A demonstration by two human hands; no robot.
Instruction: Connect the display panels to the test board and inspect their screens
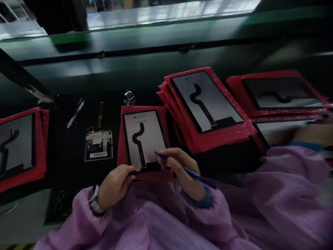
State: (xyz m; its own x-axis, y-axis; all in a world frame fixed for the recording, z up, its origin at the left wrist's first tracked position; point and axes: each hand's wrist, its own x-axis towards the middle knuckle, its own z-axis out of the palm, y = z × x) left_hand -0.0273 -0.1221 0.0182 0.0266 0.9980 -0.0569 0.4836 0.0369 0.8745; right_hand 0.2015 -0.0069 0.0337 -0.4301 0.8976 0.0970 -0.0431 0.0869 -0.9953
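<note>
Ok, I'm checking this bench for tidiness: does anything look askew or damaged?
The red stack just right of the centre panel looks askew: its left edges stagger rather than line up. I see no clear damage.

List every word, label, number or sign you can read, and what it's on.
No text is legible.
Middle screen: printed lines near its far edge, too blurred.
Circuit board: white label with barcode, too small to read.
Screen atop the stack to the right: faint marks, too blurred.
Silver gadget: any markings too small to tell.
Dark panel, lower left: blurred pale marks.
</note>
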